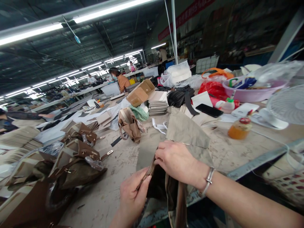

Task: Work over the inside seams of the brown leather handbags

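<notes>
My left hand (134, 193) pinches a brown edge of a partly made fabric bag (174, 196) at the table's front edge. Just above and to the right, my right hand (177, 161) is closed on the same edge, fingers bent over it. Below the hands the bag gapes into a dark inside, and its lower part hangs past the table edge. Grey-beige cloth (186, 128) spreads flat on the table beyond my right hand; whether it is joined to the bag, I cannot tell. Several brown handbags (80, 171) with plastic-wrapped handles stand to the left.
A small brown bag (130, 125) and a stack of boards (158, 103) sit farther back. On the right are a phone (209, 110), a jar of orange liquid (239, 128), a fan (287, 104) and a lilac basin (256, 93). A co-worker (122, 80) is in the background.
</notes>
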A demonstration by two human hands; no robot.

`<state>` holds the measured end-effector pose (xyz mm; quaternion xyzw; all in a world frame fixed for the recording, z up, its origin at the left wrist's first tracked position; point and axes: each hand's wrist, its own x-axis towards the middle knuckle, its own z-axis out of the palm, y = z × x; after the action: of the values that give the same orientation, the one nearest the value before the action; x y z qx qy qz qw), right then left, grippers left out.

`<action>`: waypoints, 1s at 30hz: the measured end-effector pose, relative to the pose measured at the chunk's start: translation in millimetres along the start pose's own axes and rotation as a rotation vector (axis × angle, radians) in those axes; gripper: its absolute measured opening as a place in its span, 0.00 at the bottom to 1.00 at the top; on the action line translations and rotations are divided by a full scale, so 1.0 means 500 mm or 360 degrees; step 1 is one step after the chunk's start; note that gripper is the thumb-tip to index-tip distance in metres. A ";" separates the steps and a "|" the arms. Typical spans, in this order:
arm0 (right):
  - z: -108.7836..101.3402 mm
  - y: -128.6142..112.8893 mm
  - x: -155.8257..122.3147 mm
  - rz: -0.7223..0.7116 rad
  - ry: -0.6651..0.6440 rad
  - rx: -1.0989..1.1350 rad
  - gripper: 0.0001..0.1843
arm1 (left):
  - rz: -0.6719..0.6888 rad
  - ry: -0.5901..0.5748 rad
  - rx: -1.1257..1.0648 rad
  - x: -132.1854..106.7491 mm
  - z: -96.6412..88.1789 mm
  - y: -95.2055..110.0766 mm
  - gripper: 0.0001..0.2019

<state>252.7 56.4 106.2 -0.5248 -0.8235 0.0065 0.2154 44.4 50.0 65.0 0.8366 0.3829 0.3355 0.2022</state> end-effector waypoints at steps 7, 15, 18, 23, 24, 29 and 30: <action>-0.019 0.008 0.000 0.0014 0.0121 0.0051 0.06 | 0.0024 -0.0071 0.0014 0.000 -0.002 0.001 0.10; -0.009 0.028 0.010 -0.0129 0.0116 0.0108 0.05 | -0.0051 -0.0185 0.0157 0.005 -0.014 0.004 0.11; -0.003 0.028 0.015 -0.0118 0.0146 0.0123 0.06 | -0.0114 -0.0245 0.0248 0.010 -0.025 0.007 0.19; 0.000 0.025 0.018 -0.0087 0.0153 0.0103 0.07 | -0.0030 -0.0161 0.0389 0.011 -0.026 0.012 0.18; 0.000 0.025 0.018 -0.0083 0.0153 0.0107 0.07 | -0.0011 -0.0130 0.0386 0.009 -0.023 0.012 0.16; -0.004 0.026 0.012 -0.0093 0.0156 0.0134 0.08 | -0.0071 -0.0058 0.0313 0.000 -0.012 0.012 0.15; -0.005 0.027 0.011 -0.0091 0.0148 0.0138 0.08 | -0.0087 -0.0072 0.0298 0.002 -0.014 0.014 0.15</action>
<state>263.4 66.5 107.3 -0.4908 -0.8263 0.0116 0.2761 43.5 46.7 74.4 0.8484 0.4307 0.2736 0.1408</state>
